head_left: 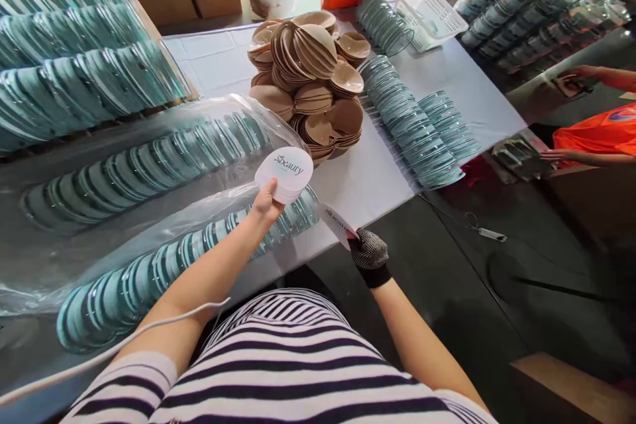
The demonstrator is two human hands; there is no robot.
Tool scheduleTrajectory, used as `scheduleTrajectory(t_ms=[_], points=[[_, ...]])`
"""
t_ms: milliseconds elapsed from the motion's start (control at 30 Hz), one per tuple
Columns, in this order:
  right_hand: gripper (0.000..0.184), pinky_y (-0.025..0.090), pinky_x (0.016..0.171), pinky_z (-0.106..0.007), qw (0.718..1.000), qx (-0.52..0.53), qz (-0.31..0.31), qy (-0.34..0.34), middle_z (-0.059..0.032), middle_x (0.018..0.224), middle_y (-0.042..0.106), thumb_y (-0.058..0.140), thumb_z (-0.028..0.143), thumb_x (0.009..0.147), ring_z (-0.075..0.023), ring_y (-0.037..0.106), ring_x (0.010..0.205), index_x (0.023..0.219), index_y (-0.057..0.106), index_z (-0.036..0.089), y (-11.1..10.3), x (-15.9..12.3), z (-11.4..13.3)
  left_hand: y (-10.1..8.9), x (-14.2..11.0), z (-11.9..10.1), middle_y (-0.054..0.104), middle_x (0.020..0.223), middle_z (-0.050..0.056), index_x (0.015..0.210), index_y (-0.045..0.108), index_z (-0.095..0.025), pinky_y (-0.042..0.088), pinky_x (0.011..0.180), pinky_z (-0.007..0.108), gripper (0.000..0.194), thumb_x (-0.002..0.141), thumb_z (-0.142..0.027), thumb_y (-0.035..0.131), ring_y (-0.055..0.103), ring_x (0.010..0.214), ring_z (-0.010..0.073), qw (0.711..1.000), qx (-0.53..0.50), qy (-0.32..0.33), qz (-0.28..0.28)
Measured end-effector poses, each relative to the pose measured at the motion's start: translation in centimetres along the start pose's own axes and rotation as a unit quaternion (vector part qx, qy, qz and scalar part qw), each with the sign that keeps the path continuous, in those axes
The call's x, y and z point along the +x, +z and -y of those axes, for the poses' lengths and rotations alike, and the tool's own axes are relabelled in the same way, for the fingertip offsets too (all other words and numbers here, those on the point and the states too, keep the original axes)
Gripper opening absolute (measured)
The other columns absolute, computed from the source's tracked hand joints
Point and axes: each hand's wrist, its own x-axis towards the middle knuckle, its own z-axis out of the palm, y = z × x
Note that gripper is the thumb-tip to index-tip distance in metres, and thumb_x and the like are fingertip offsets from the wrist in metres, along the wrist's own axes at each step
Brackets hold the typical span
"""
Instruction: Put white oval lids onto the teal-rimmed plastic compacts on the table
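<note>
My left hand (267, 204) is closed on a small stack of round white printed cards (285, 174), held over the table's near edge. My right hand (368, 253), in a dark knit glove, pinches one white card (336, 224) seen nearly edge-on, just right of the stack. Directly behind the cards stands a heap of beige round cups (311, 83). Rows of teal-rimmed clear round lids (149, 172) lie in a plastic bag under and left of my left hand.
More lid rows (417, 132) lie to the right on the white table cover (358, 179). A white basket (431, 13) sits at the back. Stacked lids fill the left side (74, 73) and far right (527, 6). Other people in orange (596, 132) work at the right.
</note>
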Motion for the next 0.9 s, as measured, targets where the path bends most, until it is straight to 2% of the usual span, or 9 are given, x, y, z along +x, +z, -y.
scheduleTrajectory(t_ms=[67,133,300,400,500,733,767,833,900], points=[[0.048,0.044,0.082,-0.031,0.996,-0.057,0.062,-0.031,-0.0158,0.100,0.073,0.032,0.042,0.098,-0.0249,0.066,0.094,0.099,0.073,0.016,0.6,-0.3,0.0,1.3,1.6,1.5,0.064,0.135,0.010,0.138,0.054,-0.017,0.046,0.111,0.040,0.042,0.095,-0.017,0.051,0.055,0.131,0.0226,0.999,-0.007,-0.034,-0.022],[0.048,0.042,0.077,-0.030,0.987,-0.096,0.117,-0.048,-0.0139,0.100,0.073,0.029,0.041,0.100,-0.0245,0.066,0.093,0.100,0.071,0.017,1.8,0.6,1.0,1.6,2.5,2.7,0.062,0.138,0.011,0.139,0.053,-0.016,0.046,0.111,0.039,0.043,0.095,-0.017,0.052,0.054,0.133,0.0226,0.997,-0.004,-0.056,-0.049],[0.039,0.039,0.069,-0.029,0.974,-0.118,0.193,-0.030,-0.0125,0.099,0.072,0.037,0.044,0.099,-0.0239,0.067,0.090,0.118,0.059,0.018,4.5,4.5,4.1,0.4,3.3,3.3,0.064,0.135,0.012,0.135,0.057,-0.016,0.048,0.109,0.038,0.041,0.093,-0.017,0.055,0.057,0.129,0.0234,0.997,0.014,-0.054,-0.058],[0.037,0.039,0.069,-0.029,0.973,-0.113,0.199,-0.015,-0.0110,0.097,0.072,0.032,0.039,0.101,-0.0233,0.068,0.087,0.121,0.055,0.018,4.7,5.3,4.7,-0.1,3.3,3.2,0.065,0.134,0.011,0.133,0.058,-0.017,0.049,0.108,0.038,0.040,0.093,-0.018,0.056,0.058,0.127,0.0234,0.997,0.025,-0.049,-0.054],[0.039,0.039,0.072,-0.028,0.978,-0.100,0.176,-0.047,-0.0109,0.101,0.071,0.025,0.035,0.103,-0.0224,0.068,0.092,0.116,0.058,0.019,4.9,5.3,4.9,-0.2,3.2,3.2,0.063,0.136,0.011,0.132,0.058,-0.017,0.048,0.109,0.039,0.038,0.094,-0.019,0.055,0.058,0.128,0.0232,0.997,0.029,-0.052,-0.052],[0.037,0.043,0.074,-0.031,0.975,-0.071,0.200,-0.065,-0.0114,0.107,0.071,0.030,0.033,0.101,-0.0239,0.067,0.095,0.112,0.063,0.022,7.1,7.1,6.7,-0.5,3.5,3.4,0.065,0.133,0.012,0.132,0.059,-0.017,0.049,0.109,0.040,0.040,0.092,-0.018,0.059,0.056,0.130,0.0245,0.997,0.036,-0.051,-0.044],[0.035,0.043,0.075,-0.032,0.975,-0.060,0.206,-0.058,-0.0122,0.107,0.071,0.032,0.031,0.100,-0.0239,0.067,0.095,0.112,0.063,0.021,7.3,7.3,6.7,-0.5,3.5,3.4,0.065,0.133,0.012,0.132,0.059,-0.017,0.049,0.109,0.040,0.040,0.092,-0.018,0.059,0.055,0.131,0.0245,0.997,0.036,-0.051,-0.047],[0.030,0.045,0.075,-0.032,0.964,0.025,0.264,-0.021,-0.0133,0.102,0.071,0.039,0.025,0.096,-0.0216,0.066,0.088,0.112,0.064,0.020,7.3,7.6,6.3,-0.5,3.5,3.4,0.064,0.135,0.012,0.131,0.060,-0.016,0.048,0.110,0.040,0.038,0.092,-0.018,0.058,0.054,0.132,0.0246,0.997,0.034,-0.048,-0.058],[0.031,0.046,0.068,-0.028,0.921,0.159,0.354,0.021,-0.0097,0.088,0.070,0.045,0.023,0.092,-0.0160,0.063,0.072,0.118,0.060,0.019,7.0,7.8,5.6,-0.3,3.4,3.5,0.062,0.137,0.012,0.128,0.062,-0.014,0.046,0.111,0.039,0.036,0.093,-0.017,0.058,0.053,0.133,0.0246,0.996,0.033,-0.039,-0.067]])
